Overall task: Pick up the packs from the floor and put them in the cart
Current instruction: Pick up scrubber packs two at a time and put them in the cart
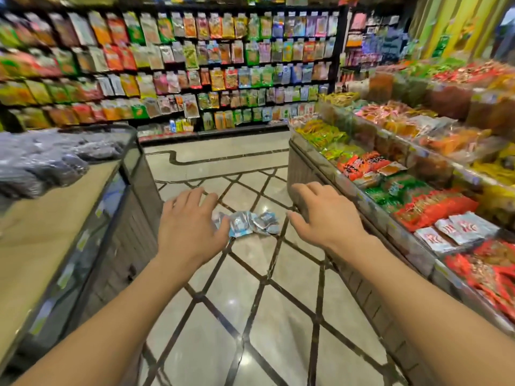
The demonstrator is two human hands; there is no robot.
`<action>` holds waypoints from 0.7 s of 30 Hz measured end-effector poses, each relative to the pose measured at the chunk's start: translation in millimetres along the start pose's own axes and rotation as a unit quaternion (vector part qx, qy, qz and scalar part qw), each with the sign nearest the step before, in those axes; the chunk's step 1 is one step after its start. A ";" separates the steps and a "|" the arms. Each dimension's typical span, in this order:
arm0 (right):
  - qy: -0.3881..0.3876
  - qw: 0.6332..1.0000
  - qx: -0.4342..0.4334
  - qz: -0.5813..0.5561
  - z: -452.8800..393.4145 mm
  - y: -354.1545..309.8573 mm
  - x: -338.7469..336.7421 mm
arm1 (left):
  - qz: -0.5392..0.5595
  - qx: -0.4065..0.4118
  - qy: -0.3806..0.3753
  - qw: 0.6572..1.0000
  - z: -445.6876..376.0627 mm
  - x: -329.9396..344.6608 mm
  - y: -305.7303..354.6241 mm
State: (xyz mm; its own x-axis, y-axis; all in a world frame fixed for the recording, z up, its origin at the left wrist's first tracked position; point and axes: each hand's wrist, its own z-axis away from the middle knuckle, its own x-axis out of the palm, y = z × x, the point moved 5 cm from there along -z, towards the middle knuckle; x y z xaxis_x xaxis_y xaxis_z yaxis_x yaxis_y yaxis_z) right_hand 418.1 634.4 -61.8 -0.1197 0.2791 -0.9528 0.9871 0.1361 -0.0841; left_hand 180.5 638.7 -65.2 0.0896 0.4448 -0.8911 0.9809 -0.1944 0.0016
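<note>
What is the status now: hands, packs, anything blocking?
Left hand open, right hand open, both empty. Packs on the floor, untouched. No cart in view. Nothing blocking.

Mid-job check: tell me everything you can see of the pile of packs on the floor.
The packs are a small loose heap of flat, glossy pouches, light blue and silvery white, that look like foil or plastic; their print is too blurred to read. They lie overlapping on the pale tiled floor in the aisle, between the two display counters. The left hand covers the heap's left end in this view, fingers spread; whether it touches them is unclear. The right hand is apart, to their right. Neither hand holds a pack.
</note>
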 end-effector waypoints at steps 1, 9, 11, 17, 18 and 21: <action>-0.001 1.000 -0.006 0.000 -18.7 4.2 4.5 | 0.000 -0.005 -0.001 1.000 -15.0 7.3 -2.3; -0.018 0.999 -0.030 -0.012 -145.4 10.7 56.5 | -0.009 -0.025 -0.003 1.000 -115.0 69.2 -34.1; -0.025 0.999 -0.036 -0.019 -175.4 7.0 71.0 | -0.007 -0.031 -0.014 0.999 -137.1 88.2 -46.4; -0.035 0.998 -0.054 -0.017 -269.8 -8.0 120.4 | -0.005 -0.046 -0.029 0.999 -209.7 152.4 -93.3; -0.037 0.998 -0.053 -0.016 -286.8 -10.8 127.9 | -0.002 -0.047 -0.030 0.998 -222.6 162.2 -102.5; -0.038 0.998 -0.041 -0.025 -338.7 -19.0 149.1 | 0.001 -0.061 -0.034 0.998 -263.9 188.4 -133.9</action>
State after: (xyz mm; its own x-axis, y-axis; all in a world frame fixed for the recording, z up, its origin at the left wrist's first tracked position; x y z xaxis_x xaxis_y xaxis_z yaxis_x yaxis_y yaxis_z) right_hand 345.5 995.3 -103.5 -0.1576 0.1977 -0.9675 0.9676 0.2265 -0.1113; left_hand 111.6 979.3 -113.5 0.0842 0.3826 -0.9201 0.9948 -0.0861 0.0553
